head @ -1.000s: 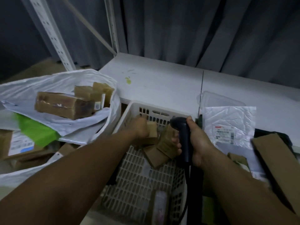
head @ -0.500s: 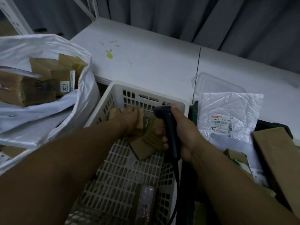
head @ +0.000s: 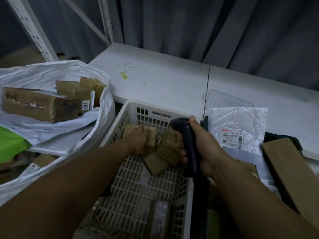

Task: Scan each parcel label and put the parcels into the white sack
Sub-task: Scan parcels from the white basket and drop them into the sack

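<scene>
**Left hand on a parcel in the basket, scanner in the right**

My left hand (head: 138, 143) is down in the white basket (head: 128, 107), at its 12 o'clock end. My fingers (head: 140, 131) are bent over the top of a small brown parcel (head: 151, 138) and clamped on it; the thumb is hidden. The parcel sticks out from my fingers toward 3 o'clock. Two more brown parcels (head: 165, 150) lie against it at its 4 o'clock, between my hands.

My right hand (head: 203, 147) is wrapped tight round the grip of the dark scanner (head: 188, 144). The scanner's head tips toward 11 o'clock, with a red light lit on top.

The white sack (head: 96, 118) stands just beside the basket at 9 o'clock. Its mouth is open and taped brown boxes (head: 39, 107) lie inside. A labelled plastic bag (head: 236, 121) lies on the white table (head: 164, 83), at 3 o'clock of the scanner.
</scene>
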